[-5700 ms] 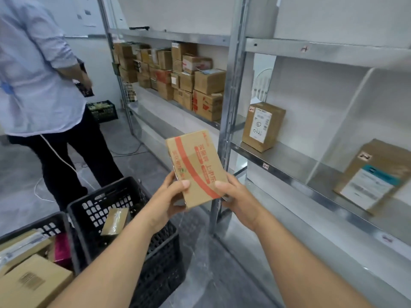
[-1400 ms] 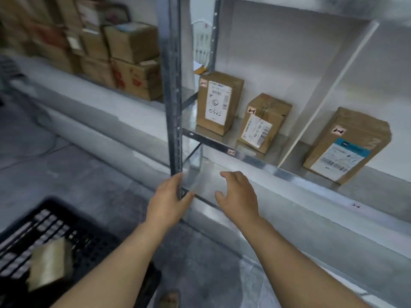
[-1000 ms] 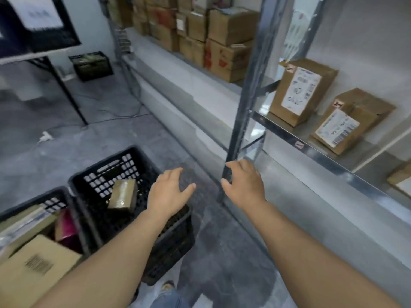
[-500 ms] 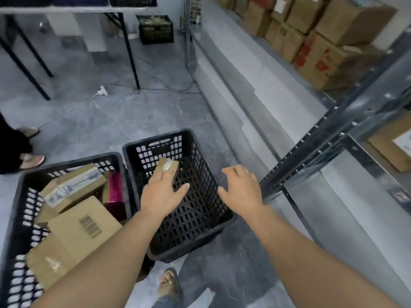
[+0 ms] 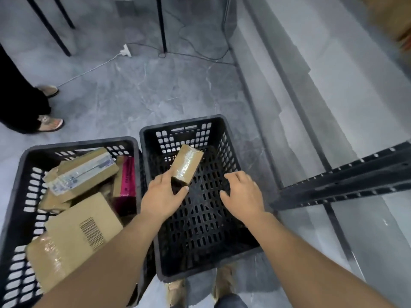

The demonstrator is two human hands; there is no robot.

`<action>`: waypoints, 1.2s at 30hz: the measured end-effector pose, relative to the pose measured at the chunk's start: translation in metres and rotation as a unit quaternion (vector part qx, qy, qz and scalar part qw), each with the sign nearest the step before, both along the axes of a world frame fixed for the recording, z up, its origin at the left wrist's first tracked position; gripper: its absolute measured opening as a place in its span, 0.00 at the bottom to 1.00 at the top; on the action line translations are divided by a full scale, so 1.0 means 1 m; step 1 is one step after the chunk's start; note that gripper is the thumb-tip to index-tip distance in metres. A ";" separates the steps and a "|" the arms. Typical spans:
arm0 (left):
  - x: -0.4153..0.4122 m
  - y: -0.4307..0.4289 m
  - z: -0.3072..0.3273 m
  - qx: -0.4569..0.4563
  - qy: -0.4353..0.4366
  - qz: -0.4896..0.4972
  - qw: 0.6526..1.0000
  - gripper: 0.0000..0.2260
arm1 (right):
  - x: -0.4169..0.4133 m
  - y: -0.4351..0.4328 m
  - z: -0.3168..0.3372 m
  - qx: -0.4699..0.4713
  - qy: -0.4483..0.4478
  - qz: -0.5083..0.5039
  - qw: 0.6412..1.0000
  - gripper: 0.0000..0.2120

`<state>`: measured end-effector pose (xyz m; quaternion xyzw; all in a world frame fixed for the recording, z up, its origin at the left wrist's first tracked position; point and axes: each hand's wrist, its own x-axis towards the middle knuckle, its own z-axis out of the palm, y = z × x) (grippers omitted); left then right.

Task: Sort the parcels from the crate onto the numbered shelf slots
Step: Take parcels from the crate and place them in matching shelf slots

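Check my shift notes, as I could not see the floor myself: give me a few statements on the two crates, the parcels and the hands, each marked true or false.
1. One small parcel shows in the right crate. True.
2. The right hand holds a parcel. False: it is open above the right crate, holding nothing.
3. A magenta box lies in the left crate. True.
4. The left hand reaches into the left crate. False: it is at the near end of the small parcel in the right crate.

left hand (image 5: 163,196) palm down, right hand (image 5: 242,196) palm down, fingers spread
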<state>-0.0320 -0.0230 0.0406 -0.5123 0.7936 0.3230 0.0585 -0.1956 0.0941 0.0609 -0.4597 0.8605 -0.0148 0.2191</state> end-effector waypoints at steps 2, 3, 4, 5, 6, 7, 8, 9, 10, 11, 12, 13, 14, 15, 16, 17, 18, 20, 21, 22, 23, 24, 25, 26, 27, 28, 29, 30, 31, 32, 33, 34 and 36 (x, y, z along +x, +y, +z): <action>-0.011 -0.010 -0.023 0.004 -0.004 0.014 1.000 0.32 | -0.012 -0.016 -0.026 0.002 -0.013 0.008 1.000 0.23; -0.016 -0.015 -0.035 0.007 -0.004 0.022 1.000 0.31 | -0.017 -0.024 -0.039 0.005 -0.021 0.011 1.000 0.23; -0.022 -0.020 -0.048 0.010 -0.005 0.030 0.999 0.31 | -0.022 -0.031 -0.053 0.008 -0.029 0.014 0.999 0.23; -0.028 -0.024 -0.060 0.014 -0.006 0.038 0.999 0.31 | -0.025 -0.037 -0.066 0.012 -0.037 0.017 0.999 0.23; -0.033 -0.028 -0.073 0.018 -0.011 0.042 0.999 0.31 | -0.029 -0.043 -0.080 0.015 -0.044 0.020 0.999 0.23; -0.038 -0.032 -0.086 0.022 -0.017 0.046 0.999 0.32 | -0.031 -0.048 -0.093 0.019 -0.051 0.021 0.998 0.23; -0.043 -0.037 -0.098 0.025 -0.023 0.048 0.998 0.32 | -0.034 -0.054 -0.106 0.022 -0.057 0.023 0.998 0.23; -0.047 -0.041 -0.111 0.027 -0.027 0.052 0.998 0.32 | -0.037 -0.059 -0.118 0.024 -0.063 0.026 0.997 0.23; -0.051 -0.045 -0.124 0.029 -0.030 0.058 0.997 0.32 | -0.039 -0.065 -0.131 0.027 -0.068 0.028 0.997 0.23; -0.054 -0.049 -0.137 0.031 -0.031 0.066 0.997 0.32 | -0.040 -0.070 -0.143 0.031 -0.073 0.030 0.996 0.24; -0.057 -0.052 -0.150 0.035 -0.032 0.073 0.996 0.32 | -0.042 -0.075 -0.154 0.032 -0.078 0.032 0.996 0.24; -0.060 -0.055 -0.162 0.038 -0.033 0.080 0.996 0.32 | -0.043 -0.081 -0.166 0.035 -0.086 0.033 0.995 0.24; -0.063 -0.057 -0.174 0.041 -0.033 0.085 0.995 0.33 | -0.043 -0.086 -0.178 0.038 -0.095 0.031 0.994 0.25; -0.066 -0.059 -0.185 0.042 -0.034 0.088 0.995 0.33 | -0.043 -0.091 -0.189 0.040 -0.103 0.026 0.994 0.25; -0.068 -0.060 -0.195 0.045 -0.035 0.092 0.994 0.33 | -0.043 -0.096 -0.200 0.038 -0.111 0.020 0.993 0.25; -0.071 -0.063 -0.205 0.046 -0.035 0.096 0.994 0.33 | -0.042 -0.100 -0.210 0.040 -0.119 0.013 0.992 0.25; -0.073 -0.066 -0.215 0.047 -0.033 0.101 0.993 0.33 | -0.042 -0.103 -0.220 0.045 -0.128 0.009 0.991 0.26; -0.075 -0.074 -0.232 0.041 -0.022 0.123 0.991 0.33 | -0.040 -0.108 -0.234 0.058 -0.146 0.009 0.988 0.26; -0.076 -0.079 -0.241 0.036 -0.012 0.139 0.990 0.33 | -0.040 -0.110 -0.241 0.065 -0.154 0.012 0.986 0.27; -0.077 -0.083 -0.248 0.031 -0.001 0.155 0.987 0.34 | -0.041 -0.112 -0.247 0.073 -0.162 0.012 0.984 0.27; -0.078 -0.087 -0.255 0.027 0.005 0.168 0.985 0.34 | -0.042 -0.114 -0.253 0.082 -0.177 0.006 0.981 0.28; -0.079 -0.091 -0.260 0.023 0.010 0.176 0.984 0.34 | -0.043 -0.116 -0.258 0.085 -0.198 -0.006 0.977 0.28; -0.080 -0.094 -0.266 0.021 0.014 0.181 0.983 0.33 | -0.043 -0.118 -0.262 0.084 -0.228 -0.027 0.970 0.29; -0.082 -0.096 -0.269 0.021 0.020 0.186 0.982 0.33 | -0.043 -0.121 -0.266 0.082 -0.264 -0.053 0.960 0.31; -0.083 -0.098 -0.273 0.028 0.029 0.191 0.981 0.32 | -0.043 -0.123 -0.269 0.080 -0.302 -0.084 0.946 0.33; -0.084 -0.100 -0.275 0.038 0.040 0.194 0.979 0.31 | -0.043 -0.125 -0.274 0.074 -0.339 -0.114 0.931 0.34; -0.085 -0.101 -0.278 0.053 0.051 0.197 0.978 0.30 | -0.042 -0.126 -0.275 0.068 -0.373 -0.138 0.915 0.34; -0.086 -0.100 -0.277 0.068 0.057 0.197 0.976 0.28 | -0.039 -0.127 -0.273 0.060 -0.398 -0.153 0.903 0.32; -0.086 -0.098 -0.275 0.084 0.059 0.201 0.974 0.27 | -0.036 -0.127 -0.273 0.050 -0.414 -0.163 0.894 0.31; -0.086 -0.094 -0.272 0.101 0.060 0.210 0.971 0.26 | -0.034 -0.125 -0.273 0.040 -0.428 -0.171 0.887 0.31; -0.086 -0.089 -0.267 0.120 0.064 0.227 0.964 0.26 | -0.033 -0.123 -0.271 0.034 -0.437 -0.177 0.881 0.30; -0.085 -0.084 -0.261 0.138 0.068 0.249 0.956 0.26 | -0.032 -0.119 -0.267 0.033 -0.441 -0.176 0.880 0.29; -0.081 -0.072 -0.247 0.173 0.081 0.288 0.938 0.25 | -0.029 -0.112 -0.249 0.038 -0.448 -0.173 0.876 0.30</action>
